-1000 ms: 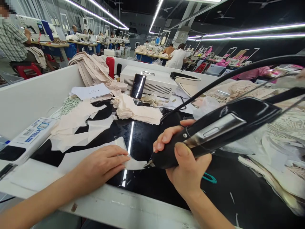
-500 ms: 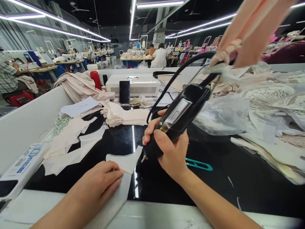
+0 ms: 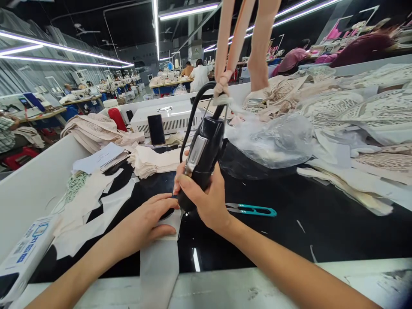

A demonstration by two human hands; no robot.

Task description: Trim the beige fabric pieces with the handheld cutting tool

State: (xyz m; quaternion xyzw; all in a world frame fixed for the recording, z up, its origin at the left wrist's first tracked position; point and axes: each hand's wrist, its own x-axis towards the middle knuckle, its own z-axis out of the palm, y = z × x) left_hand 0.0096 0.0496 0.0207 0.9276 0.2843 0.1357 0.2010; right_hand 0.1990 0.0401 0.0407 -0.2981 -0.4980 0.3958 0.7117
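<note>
My right hand [image 3: 206, 193] is wrapped round a black electric clipper [image 3: 204, 148] with a silver plate on its side. The clipper stands tilted, its lower end at the right edge of a narrow white fabric piece [image 3: 159, 266]. My left hand [image 3: 144, 223] lies on that fabric with fingers stretched out, thumb apart, the fingertips close to the clipper's lower end. The fabric hangs over the table's front edge. Peach fabric strips [image 3: 234, 51] are knotted at the clipper's top, by its black cord [image 3: 191, 116]. Teal thread snips [image 3: 254, 210] lie right of my right hand.
Pale fabric stacks [image 3: 154, 161] and cut pieces [image 3: 106, 210] lie to the left. A white box-like device [image 3: 19, 253] is at the left edge. A phone [image 3: 156, 129] stands behind. A clear plastic bag [image 3: 273, 141] and lace fabric [image 3: 370, 107] fill the right.
The clipper has moved down and left, from above the table to the fabric's edge, and stands more upright. My left hand has slid forward, its fingers now more stretched out.
</note>
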